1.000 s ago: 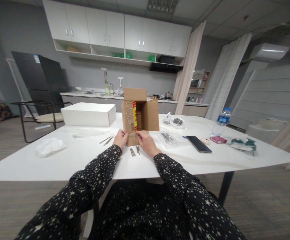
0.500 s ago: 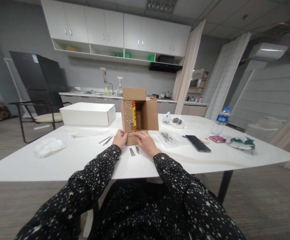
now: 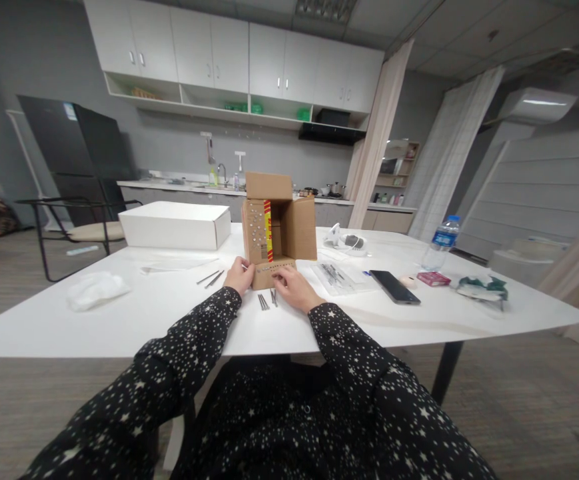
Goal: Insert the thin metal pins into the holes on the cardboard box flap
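White tabletop (image 3: pixel 134 320) with an open cardboard box (image 3: pixel 279 223) as landmark. Left of the box: crumpled white cloth (image 3: pixel 96 291), closed white carton (image 3: pixel 175 225) (contents hidden), two loose nails (image 3: pixel 211 277). Left hand (image 3: pixel 240 277) grips the box's lower front flap; right hand (image 3: pixel 292 288) pinches the flap's edge, whether on a nail cannot be told. Below the box: more nails (image 3: pixel 267 301). Right of it: phone (image 3: pixel 394 287), water bottle (image 3: pixel 440 241).

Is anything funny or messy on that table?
Yes. The cardboard box stands on its side, flaps open, its left flap dotted with small round heads. Loose nails lie scattered by both hands, more farther left.
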